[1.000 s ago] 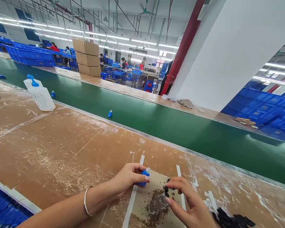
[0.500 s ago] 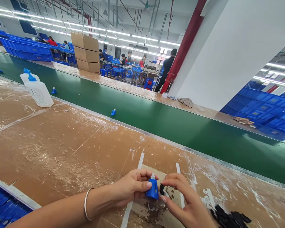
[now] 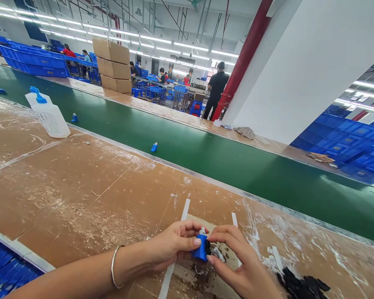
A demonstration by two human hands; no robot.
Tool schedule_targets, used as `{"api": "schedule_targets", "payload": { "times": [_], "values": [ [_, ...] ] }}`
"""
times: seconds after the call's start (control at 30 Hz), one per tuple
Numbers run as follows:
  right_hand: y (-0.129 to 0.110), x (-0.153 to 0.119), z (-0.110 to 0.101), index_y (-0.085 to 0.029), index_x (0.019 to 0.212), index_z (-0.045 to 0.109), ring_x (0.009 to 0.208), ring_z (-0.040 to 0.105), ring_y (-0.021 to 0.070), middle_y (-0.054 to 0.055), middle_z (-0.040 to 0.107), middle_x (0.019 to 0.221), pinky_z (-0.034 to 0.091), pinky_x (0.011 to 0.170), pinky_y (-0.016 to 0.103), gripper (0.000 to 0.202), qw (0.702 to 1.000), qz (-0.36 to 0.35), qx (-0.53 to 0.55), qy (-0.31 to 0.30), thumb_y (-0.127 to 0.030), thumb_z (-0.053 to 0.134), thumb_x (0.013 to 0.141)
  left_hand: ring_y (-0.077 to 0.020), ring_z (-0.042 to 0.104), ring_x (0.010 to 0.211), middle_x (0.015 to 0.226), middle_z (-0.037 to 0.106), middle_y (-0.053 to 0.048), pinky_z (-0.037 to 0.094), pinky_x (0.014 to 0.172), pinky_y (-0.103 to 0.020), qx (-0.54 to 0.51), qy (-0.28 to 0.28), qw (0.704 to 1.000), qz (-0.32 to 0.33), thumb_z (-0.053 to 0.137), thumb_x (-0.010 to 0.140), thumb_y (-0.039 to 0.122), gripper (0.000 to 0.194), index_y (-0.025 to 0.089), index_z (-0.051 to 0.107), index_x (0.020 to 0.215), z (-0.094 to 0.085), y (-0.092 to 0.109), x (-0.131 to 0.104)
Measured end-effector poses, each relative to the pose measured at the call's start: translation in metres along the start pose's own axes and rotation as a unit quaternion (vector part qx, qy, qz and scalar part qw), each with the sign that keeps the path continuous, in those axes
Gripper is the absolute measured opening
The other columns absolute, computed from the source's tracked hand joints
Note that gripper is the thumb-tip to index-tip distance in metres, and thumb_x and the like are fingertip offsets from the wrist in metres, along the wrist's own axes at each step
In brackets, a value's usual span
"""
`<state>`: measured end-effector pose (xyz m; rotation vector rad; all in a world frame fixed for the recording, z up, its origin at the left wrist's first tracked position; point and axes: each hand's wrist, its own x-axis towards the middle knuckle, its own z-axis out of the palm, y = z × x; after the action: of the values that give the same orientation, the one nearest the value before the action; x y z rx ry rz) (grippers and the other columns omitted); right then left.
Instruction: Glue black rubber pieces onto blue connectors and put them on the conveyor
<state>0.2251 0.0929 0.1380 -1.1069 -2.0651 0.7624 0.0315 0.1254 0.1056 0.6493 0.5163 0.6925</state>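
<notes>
My left hand (image 3: 183, 241) is closed around a small blue plastic part (image 3: 200, 249) with a clear nozzle-like tip pointing up. Between the thumb and fingers of my right hand (image 3: 237, 257) is a small black piece (image 3: 208, 246), pressed against the right side of the blue part. Its exact shape is mostly hidden by my fingers. Both hands are over a stained sheet (image 3: 190, 270) fixed to the table with strips of white tape. Beside my right hand lies a heap of black pieces (image 3: 302, 284).
A green conveyor belt (image 3: 187, 145) crosses beyond the table, carrying small blue parts (image 3: 154, 146). A white bottle with a blue cap (image 3: 51, 118) stands at the left. At lower left is a tray of blue pieces (image 3: 12, 272). Stacked cartons (image 3: 112, 64) and people are farther back.
My right hand has brought the black piece left, from a small gap away up against the blue part. The blue parts on the belt have shifted slightly right.
</notes>
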Motion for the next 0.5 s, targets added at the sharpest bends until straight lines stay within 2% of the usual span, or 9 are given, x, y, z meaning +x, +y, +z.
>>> {"api": "schedule_targets", "payload": {
  "times": [0.17,0.27,0.4,0.5],
  "values": [
    [-0.002,0.001,0.0,-0.028,0.103,0.057,0.099,0.049,0.0205,0.002,0.052,0.103,0.04,0.085,0.031,0.016,1.0,0.007,0.004,-0.002,-0.022,0.055,0.088,-0.0098,0.058,0.075,0.088,0.058,-0.004,0.049,0.068,-0.021,-0.007,-0.002,1.0,0.001,0.08,0.065,0.023,0.037,0.014,0.062,0.097,-0.003,-0.003,0.001],
    [-0.001,0.0,0.001,-0.03,0.106,0.056,0.101,0.049,0.0196,0.001,0.052,0.105,0.04,0.086,0.03,0.017,1.0,0.016,0.002,-0.001,-0.024,0.056,0.089,-0.0109,0.058,0.074,0.088,0.059,-0.006,0.053,0.07,-0.026,-0.019,-0.001,1.0,-0.001,0.076,0.069,0.019,0.035,0.012,0.061,0.099,-0.001,-0.001,0.0],
    [0.002,-0.008,-0.002,-0.03,0.109,0.054,0.101,0.051,0.0181,0.0,0.052,0.107,0.042,0.086,0.026,0.018,0.999,-0.002,-0.017,0.041,-0.026,0.055,0.091,-0.0191,0.064,0.081,0.098,0.061,-0.011,0.056,0.073,-0.038,-0.031,0.005,0.999,-0.018,0.064,0.079,0.016,0.042,0.015,0.05,0.118,0.004,0.003,-0.001],
    [0.008,-0.028,-0.007,-0.03,0.11,0.054,0.1,0.054,0.0178,0.001,0.053,0.109,0.044,0.084,0.023,0.019,0.994,-0.012,-0.063,0.085,-0.027,0.056,0.091,-0.0229,0.067,0.083,0.098,0.063,-0.014,0.054,0.075,-0.036,-0.03,0.047,0.998,-0.035,0.058,0.082,0.017,0.044,0.012,0.045,0.124,0.005,0.004,0.0]
  ]
}}
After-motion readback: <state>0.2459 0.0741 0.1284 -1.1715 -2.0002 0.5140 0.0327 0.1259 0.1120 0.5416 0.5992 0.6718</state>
